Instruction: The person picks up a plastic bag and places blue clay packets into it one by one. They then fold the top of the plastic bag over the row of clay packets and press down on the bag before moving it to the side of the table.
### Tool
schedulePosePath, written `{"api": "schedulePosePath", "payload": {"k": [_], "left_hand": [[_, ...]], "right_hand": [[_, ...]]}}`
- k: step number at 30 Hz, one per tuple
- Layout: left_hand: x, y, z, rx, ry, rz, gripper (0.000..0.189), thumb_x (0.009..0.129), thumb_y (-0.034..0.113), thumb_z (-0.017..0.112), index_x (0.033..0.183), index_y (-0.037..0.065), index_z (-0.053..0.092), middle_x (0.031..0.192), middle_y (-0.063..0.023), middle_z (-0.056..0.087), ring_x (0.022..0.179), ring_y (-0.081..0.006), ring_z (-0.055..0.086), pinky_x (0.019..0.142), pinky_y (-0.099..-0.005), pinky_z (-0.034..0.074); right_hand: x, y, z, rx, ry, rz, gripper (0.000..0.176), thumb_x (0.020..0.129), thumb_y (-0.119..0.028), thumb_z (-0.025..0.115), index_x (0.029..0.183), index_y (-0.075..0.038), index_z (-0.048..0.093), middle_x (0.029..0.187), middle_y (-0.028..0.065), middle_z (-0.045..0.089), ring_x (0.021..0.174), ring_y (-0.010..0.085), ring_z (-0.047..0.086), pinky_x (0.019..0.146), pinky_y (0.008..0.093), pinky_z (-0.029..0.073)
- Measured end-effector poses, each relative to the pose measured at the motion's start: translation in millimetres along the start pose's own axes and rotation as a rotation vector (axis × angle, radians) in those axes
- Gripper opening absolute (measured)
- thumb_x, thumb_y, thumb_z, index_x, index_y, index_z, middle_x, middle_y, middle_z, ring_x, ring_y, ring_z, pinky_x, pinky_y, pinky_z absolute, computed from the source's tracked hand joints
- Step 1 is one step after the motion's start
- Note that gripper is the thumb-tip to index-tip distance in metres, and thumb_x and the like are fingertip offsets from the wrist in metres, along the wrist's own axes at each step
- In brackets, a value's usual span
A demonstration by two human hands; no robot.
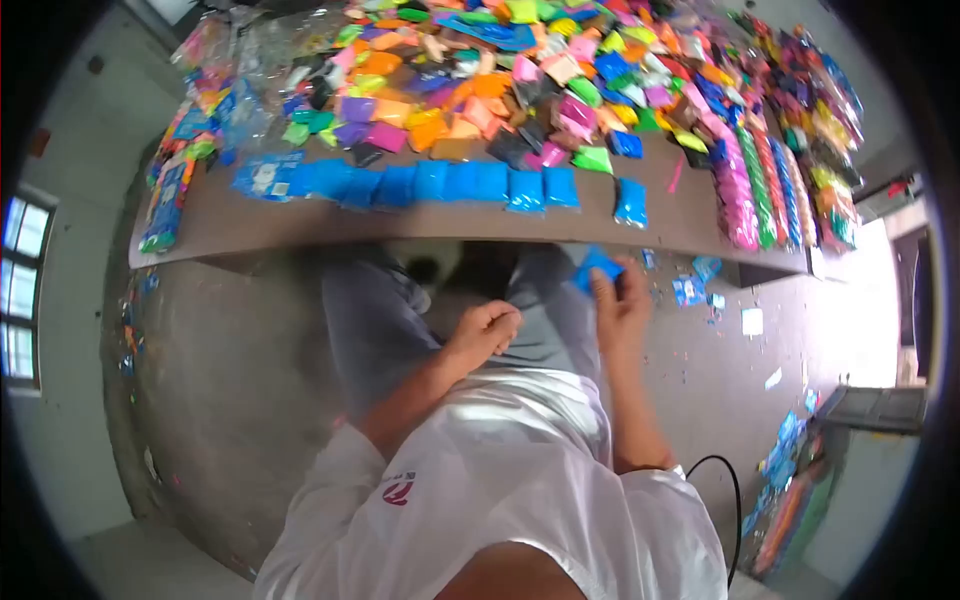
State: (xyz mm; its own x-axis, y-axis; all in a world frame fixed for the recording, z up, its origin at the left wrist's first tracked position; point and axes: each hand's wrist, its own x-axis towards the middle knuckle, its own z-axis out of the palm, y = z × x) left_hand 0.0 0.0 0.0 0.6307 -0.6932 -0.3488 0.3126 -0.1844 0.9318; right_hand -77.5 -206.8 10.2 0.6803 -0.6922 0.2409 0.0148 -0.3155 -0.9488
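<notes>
My right hand (pixel 622 300) is closed on a small blue packet (pixel 597 268), pinched between thumb and fingers just below the table's front edge. My left hand (pixel 487 332) is curled into a fist above my lap; whatever its fingers may hold is hidden. Along the front of the table lies a row of joined, puffy blue packets (pixel 430 183), with a printed blue wrapper (pixel 268 177) at its left end. To the right of that row, a separate blue packet (pixel 631 203) rests on the tabletop.
A wide heap of small colourful packets (pixel 480 90) covers the back of the brown table (pixel 440 222). Long strips of pink packets (pixel 738 195) and other colours hang near the right edge. Clear plastic bags (pixel 245 80) lie at left. Blue scraps (pixel 690 290) litter the floor.
</notes>
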Motion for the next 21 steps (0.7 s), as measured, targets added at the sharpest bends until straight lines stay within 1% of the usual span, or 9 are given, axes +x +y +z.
{"api": "schedulePosePath", "payload": {"k": [2, 3, 7, 9, 12, 17, 19, 20, 21], "left_hand": [[3, -17, -3, -0.002, 0.033, 0.004, 0.020, 0.096, 0.017, 0.057, 0.100, -0.002, 0.063, 0.074, -0.0005, 0.058, 0.062, -0.0066, 0.051, 0.055, -0.0225, 0.043], [3, -13, 12, -0.092, 0.017, 0.014, 0.020, 0.096, 0.016, 0.056, 0.099, -0.002, 0.063, 0.074, -0.0010, 0.058, 0.062, -0.0066, 0.051, 0.054, -0.0226, 0.042], [-2, -12, -18, -0.074, 0.087, -0.001, 0.020, 0.096, 0.015, 0.055, 0.099, -0.003, 0.062, 0.071, -0.0018, 0.056, 0.059, -0.0070, 0.049, 0.053, -0.0228, 0.041], [-1, -18, -20, -0.089, 0.101, -0.006, 0.019, 0.095, 0.015, 0.056, 0.099, -0.003, 0.062, 0.070, -0.0020, 0.055, 0.058, -0.0072, 0.049, 0.052, -0.0227, 0.041], [-5, -24, -27, -0.135, 0.150, -0.060, 0.019, 0.095, 0.015, 0.055, 0.099, -0.003, 0.061, 0.068, -0.0014, 0.053, 0.057, -0.0076, 0.046, 0.052, -0.0231, 0.039], [-6, -29, -37, -0.133, 0.181, -0.032, 0.022, 0.096, 0.019, 0.054, 0.096, -0.002, 0.061, 0.067, -0.0012, 0.051, 0.055, -0.0086, 0.045, 0.051, -0.0238, 0.037], [-2, -39, -39, -0.200, 0.187, -0.049, 0.022, 0.096, 0.019, 0.055, 0.097, -0.002, 0.061, 0.067, -0.0016, 0.052, 0.055, -0.0090, 0.046, 0.050, -0.0244, 0.037], [-1, -43, -39, -0.232, 0.187, -0.056, 0.021, 0.095, 0.018, 0.056, 0.097, -0.002, 0.061, 0.068, -0.0020, 0.053, 0.055, -0.0092, 0.046, 0.049, -0.0249, 0.037], [0, -43, -38, -0.236, 0.181, -0.057, 0.021, 0.095, 0.018, 0.056, 0.097, -0.002, 0.061, 0.068, -0.0020, 0.053, 0.055, -0.0092, 0.046, 0.049, -0.0249, 0.037]], "right_hand": [[38, 8, -9, -0.073, 0.090, -0.103, 0.033, 0.090, -0.020, 0.067, 0.116, -0.002, 0.060, 0.085, 0.0116, 0.065, 0.075, 0.0142, 0.058, 0.072, 0.0286, 0.048], [60, -19, -28, -0.254, 0.070, -0.129, 0.032, 0.091, -0.021, 0.067, 0.115, -0.001, 0.060, 0.082, 0.0115, 0.064, 0.074, 0.0141, 0.058, 0.071, 0.0296, 0.048], [101, -26, -4, -0.257, -0.029, -0.285, 0.033, 0.090, -0.022, 0.067, 0.115, -0.001, 0.060, 0.079, 0.0127, 0.063, 0.071, 0.0189, 0.059, 0.070, 0.0322, 0.049], [111, -28, -1, -0.524, -0.100, -0.281, 0.036, 0.087, -0.023, 0.069, 0.118, -0.005, 0.061, 0.082, 0.0151, 0.064, 0.075, 0.0272, 0.062, 0.070, 0.0356, 0.050], [119, -17, 8, -0.584, -0.111, -0.378, 0.040, 0.083, -0.023, 0.072, 0.119, -0.008, 0.061, 0.090, 0.0166, 0.065, 0.077, 0.0329, 0.062, 0.069, 0.0393, 0.050], [110, -19, 2, -0.635, 0.010, -0.341, 0.041, 0.079, -0.022, 0.074, 0.117, -0.009, 0.064, 0.102, 0.0154, 0.063, 0.084, 0.0323, 0.061, 0.074, 0.0413, 0.049], [109, -15, -4, -0.667, 0.027, -0.597, 0.037, 0.079, -0.022, 0.075, 0.111, -0.007, 0.066, 0.105, 0.0136, 0.064, 0.092, 0.0317, 0.059, 0.080, 0.0412, 0.048], [107, -14, -6, -0.689, -0.030, -0.544, 0.034, 0.079, -0.023, 0.074, 0.107, -0.006, 0.068, 0.111, 0.0123, 0.063, 0.103, 0.0322, 0.056, 0.088, 0.0417, 0.045], [108, -10, -8, -0.697, -0.029, -0.542, 0.034, 0.079, -0.023, 0.074, 0.107, -0.006, 0.068, 0.111, 0.0123, 0.063, 0.103, 0.0322, 0.056, 0.088, 0.0417, 0.045]]}}
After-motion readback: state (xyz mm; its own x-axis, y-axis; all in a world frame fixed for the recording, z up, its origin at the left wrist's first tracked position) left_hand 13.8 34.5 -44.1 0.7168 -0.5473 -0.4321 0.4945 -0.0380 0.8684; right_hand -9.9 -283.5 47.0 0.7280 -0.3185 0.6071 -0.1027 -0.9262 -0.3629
